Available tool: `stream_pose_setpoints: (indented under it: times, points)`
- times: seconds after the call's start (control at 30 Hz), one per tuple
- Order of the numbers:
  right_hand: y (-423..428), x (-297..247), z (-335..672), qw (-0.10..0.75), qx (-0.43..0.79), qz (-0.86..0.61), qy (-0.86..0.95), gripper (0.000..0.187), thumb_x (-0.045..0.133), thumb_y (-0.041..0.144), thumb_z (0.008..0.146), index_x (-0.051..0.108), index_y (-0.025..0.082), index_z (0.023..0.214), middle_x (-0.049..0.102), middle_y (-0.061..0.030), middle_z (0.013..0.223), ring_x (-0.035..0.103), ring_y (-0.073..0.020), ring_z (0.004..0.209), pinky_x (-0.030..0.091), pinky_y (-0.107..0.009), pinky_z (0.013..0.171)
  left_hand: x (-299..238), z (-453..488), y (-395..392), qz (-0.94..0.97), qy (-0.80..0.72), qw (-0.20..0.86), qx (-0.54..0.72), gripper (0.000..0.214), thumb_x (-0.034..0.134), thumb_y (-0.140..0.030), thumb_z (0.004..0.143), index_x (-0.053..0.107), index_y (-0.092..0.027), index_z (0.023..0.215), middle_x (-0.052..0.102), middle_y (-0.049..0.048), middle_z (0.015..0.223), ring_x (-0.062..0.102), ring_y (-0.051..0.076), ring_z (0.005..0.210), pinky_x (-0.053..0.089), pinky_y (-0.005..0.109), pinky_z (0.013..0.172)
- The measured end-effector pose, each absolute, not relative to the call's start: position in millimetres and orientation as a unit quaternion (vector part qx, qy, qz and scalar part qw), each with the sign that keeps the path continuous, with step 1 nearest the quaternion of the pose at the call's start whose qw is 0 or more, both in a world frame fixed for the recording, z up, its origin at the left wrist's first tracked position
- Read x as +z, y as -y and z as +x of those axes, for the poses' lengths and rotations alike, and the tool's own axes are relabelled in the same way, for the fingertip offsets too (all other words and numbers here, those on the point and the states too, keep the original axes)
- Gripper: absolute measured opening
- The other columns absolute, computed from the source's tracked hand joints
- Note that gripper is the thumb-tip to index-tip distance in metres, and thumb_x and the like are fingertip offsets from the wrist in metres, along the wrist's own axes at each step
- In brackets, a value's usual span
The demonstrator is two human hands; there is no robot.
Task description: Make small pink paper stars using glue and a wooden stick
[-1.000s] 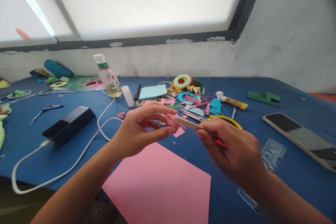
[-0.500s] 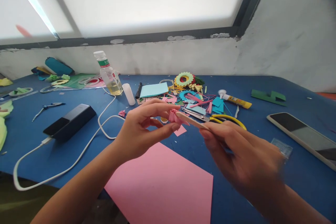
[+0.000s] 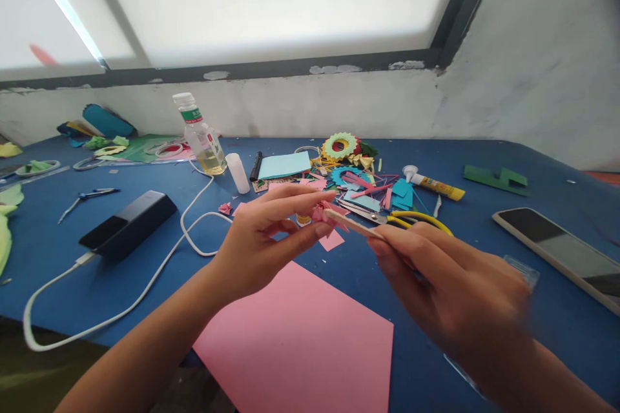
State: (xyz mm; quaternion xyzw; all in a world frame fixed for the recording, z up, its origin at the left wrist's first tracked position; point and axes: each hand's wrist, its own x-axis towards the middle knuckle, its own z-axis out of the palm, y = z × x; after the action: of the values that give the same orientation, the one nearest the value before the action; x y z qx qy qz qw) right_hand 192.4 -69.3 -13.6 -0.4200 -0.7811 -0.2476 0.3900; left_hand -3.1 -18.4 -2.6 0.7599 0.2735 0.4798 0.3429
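Above the table point(image 3: 48, 251), left fingers point(image 3: 317, 197) pinch folded pink paper point(image 3: 320, 211), right fingers point(image 3: 382, 246) clamp a stick point(image 3: 351, 223) touching it.

We observe a small, folded pink paper piece point(image 3: 320, 211) pinched between thumb and fingertips of the left hand point(image 3: 261, 239), raised above the worktop point(image 3: 43, 239). A flat, pale wooden stick point(image 3: 351, 223) sits nearly level in the right hand point(image 3: 450, 284). Its rounded tip touches the paper.

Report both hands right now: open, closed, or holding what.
Left hand: closed, pinching a small pink paper piece in its fingers.
Right hand: closed, holding a wooden stick whose tip meets the paper.
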Motion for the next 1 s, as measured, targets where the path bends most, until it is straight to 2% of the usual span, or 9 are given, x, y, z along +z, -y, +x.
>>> stream_pose_setpoints:
  times: [0.17, 0.3, 0.4, 0.53, 0.77, 1.0]
  points:
    - [69.5, -13.6, 194.3, 0.389, -0.234, -0.411, 0.790, 0.022, 0.056, 0.014, 0.085, 0.057, 0.020, 0.107, 0.066, 0.0003, 0.065, 0.058, -0.0107, 0.053, 0.038, -0.024, 0.047, -1.5, -2.3, 18.4, 0.744, -0.279, 0.355, 0.492, 0.030, 0.066, -0.017, 0.077, 0.069, -0.029, 0.104, 0.063, 0.0056, 0.107, 0.061, 0.019, 0.091, 0.057, 0.018, 0.053]
    - [71.4, -11.4, 194.1, 0.444, -0.167, -0.414, 0.776, 0.028, 0.052, 0.014, 0.087, 0.056, 0.025, 0.113, 0.064, 0.0000, 0.072, 0.057, -0.0089, 0.055, 0.041, -0.022, 0.048, -0.8, -0.7, 18.7, 0.731, -0.273, 0.375, 0.499, 0.030, 0.066, -0.016, 0.076, 0.069, -0.028, 0.103, 0.062, 0.0064, 0.106, 0.061, 0.017, 0.086, 0.057, 0.018, 0.052]
    - [72.2, -10.1, 192.7, 0.475, -0.144, -0.415, 0.762, 0.029, 0.050, 0.015, 0.088, 0.056, 0.025, 0.115, 0.059, -0.0019, 0.073, 0.054, -0.0088, 0.055, 0.041, -0.022, 0.046, -1.3, -0.2, 18.8, 0.726, -0.264, 0.387, 0.504, 0.031, 0.066, -0.014, 0.076, 0.069, -0.030, 0.102, 0.062, 0.0049, 0.105, 0.060, 0.016, 0.087, 0.056, 0.016, 0.052]
    - [70.7, -10.6, 191.3, 0.460, -0.173, -0.415, 0.765, 0.035, 0.054, 0.012, 0.085, 0.055, 0.023, 0.118, 0.055, -0.0009, 0.071, 0.053, -0.0095, 0.057, 0.042, -0.021, 0.046, -2.3, -0.2, 18.8, 0.725, -0.247, 0.397, 0.506, 0.032, 0.065, -0.013, 0.077, 0.069, -0.030, 0.103, 0.062, 0.0047, 0.103, 0.059, 0.015, 0.087, 0.057, 0.015, 0.053]
    - [68.3, -12.3, 191.8, 0.427, -0.254, -0.401, 0.770, 0.033, 0.060, 0.007, 0.081, 0.058, 0.012, 0.114, 0.055, 0.0014, 0.067, 0.050, -0.0047, 0.054, 0.038, -0.017, 0.046, -2.4, 0.5, 19.8, 0.715, -0.248, 0.416, 0.503, 0.031, 0.065, -0.014, 0.078, 0.068, -0.033, 0.103, 0.059, 0.0031, 0.105, 0.059, 0.011, 0.079, 0.056, 0.014, 0.055]
    - [70.4, -12.4, 191.2, 0.411, -0.260, -0.403, 0.775, 0.030, 0.057, 0.007, 0.083, 0.058, 0.013, 0.113, 0.055, 0.0014, 0.063, 0.047, -0.0053, 0.050, 0.034, -0.020, 0.042, -1.5, 0.8, 21.2, 0.706, -0.260, 0.430, 0.498, 0.028, 0.065, -0.018, 0.079, 0.069, -0.035, 0.101, 0.058, 0.0015, 0.106, 0.059, 0.009, 0.078, 0.055, 0.013, 0.055]
